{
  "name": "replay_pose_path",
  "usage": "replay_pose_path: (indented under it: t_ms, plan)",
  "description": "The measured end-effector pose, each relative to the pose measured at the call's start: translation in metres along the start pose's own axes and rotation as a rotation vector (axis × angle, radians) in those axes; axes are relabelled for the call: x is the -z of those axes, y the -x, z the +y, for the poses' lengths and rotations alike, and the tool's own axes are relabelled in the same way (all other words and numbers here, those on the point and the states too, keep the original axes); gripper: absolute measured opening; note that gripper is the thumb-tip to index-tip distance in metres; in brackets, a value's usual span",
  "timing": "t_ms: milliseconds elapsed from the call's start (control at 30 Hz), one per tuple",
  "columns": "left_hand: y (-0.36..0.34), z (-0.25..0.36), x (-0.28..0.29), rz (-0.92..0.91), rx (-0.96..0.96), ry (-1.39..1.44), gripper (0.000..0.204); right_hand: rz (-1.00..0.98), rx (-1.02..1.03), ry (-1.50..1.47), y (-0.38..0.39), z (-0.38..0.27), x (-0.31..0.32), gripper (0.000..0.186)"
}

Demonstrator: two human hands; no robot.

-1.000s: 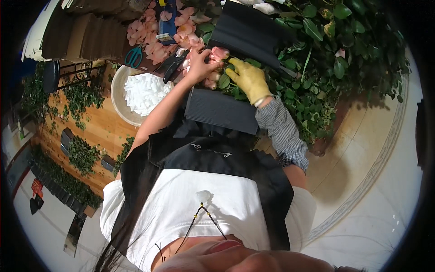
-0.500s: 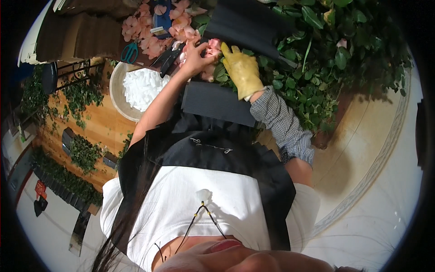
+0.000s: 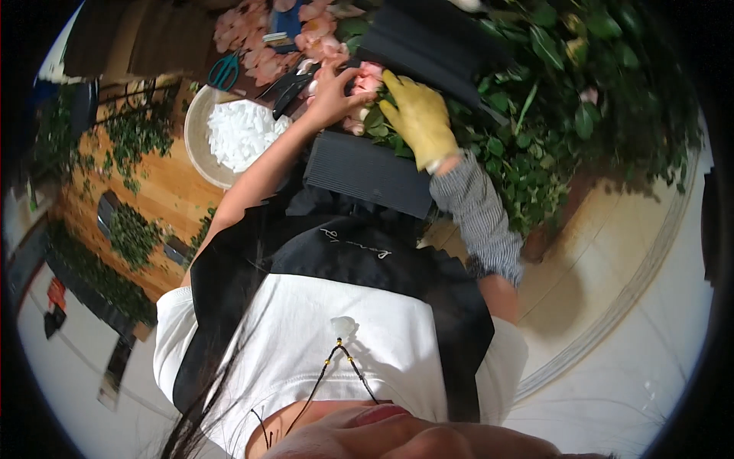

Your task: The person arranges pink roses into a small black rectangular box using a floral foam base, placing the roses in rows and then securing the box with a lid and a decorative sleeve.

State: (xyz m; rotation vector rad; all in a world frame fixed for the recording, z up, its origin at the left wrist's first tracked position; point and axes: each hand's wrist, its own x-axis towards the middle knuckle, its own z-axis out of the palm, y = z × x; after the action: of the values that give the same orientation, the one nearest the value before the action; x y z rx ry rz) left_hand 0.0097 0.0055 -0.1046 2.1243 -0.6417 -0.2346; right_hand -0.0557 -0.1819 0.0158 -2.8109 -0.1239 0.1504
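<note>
My bare left hand [image 3: 334,101] curls its thumb and fingers around a pale pink rose head [image 3: 369,76]. From the right, my right hand [image 3: 420,124], in a yellow glove, reaches over green leaves [image 3: 376,122] beside the bloom. Its thumb and fingers are stretched apart, with the fingertips close to the rose. More pink blooms [image 3: 354,122] lie just below my left hand. A dark ribbed sheet [image 3: 367,174] lies on the near side of the flowers, and a dark raised panel [image 3: 432,46] stands on the far side.
Black-handled cutters [image 3: 290,93] and teal scissors [image 3: 224,71] lie to the left near loose pink petals [image 3: 264,65] and a blue box [image 3: 285,23]. A round tub [image 3: 200,145] holds white pieces. Leafy stems [image 3: 527,138] heap up on the right.
The view has shifted slightly. My gloved right hand has moved a little down and right, its thumb now showing apart from the fingers. My left hand stays at the rose.
</note>
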Motion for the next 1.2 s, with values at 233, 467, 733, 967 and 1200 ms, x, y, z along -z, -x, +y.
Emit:
replay_pose_path:
  t_ms: [233,467,733,967,1200]
  plan:
    - [0.015,0.014,0.036,-0.073,0.264,0.283,0.045,-0.338,0.065,0.104,0.015,-0.009,-0.03,0.032]
    - [0.05,0.014,0.033,-0.026,0.337,0.098,0.024,-0.338,0.13,0.1,0.012,-0.007,-0.034,0.03]
    - [0.05,0.005,0.025,-0.08,0.384,0.282,0.025,-0.309,0.124,0.073,0.014,-0.014,-0.036,0.043]
    - [0.02,0.038,0.054,-0.042,0.286,0.17,0.019,-0.395,0.07,0.133,0.01,-0.016,-0.03,0.04]
    - [-0.003,0.047,0.046,-0.606,0.348,0.369,0.035,-0.38,-0.054,-0.582,0.017,0.0,0.02,0.04]
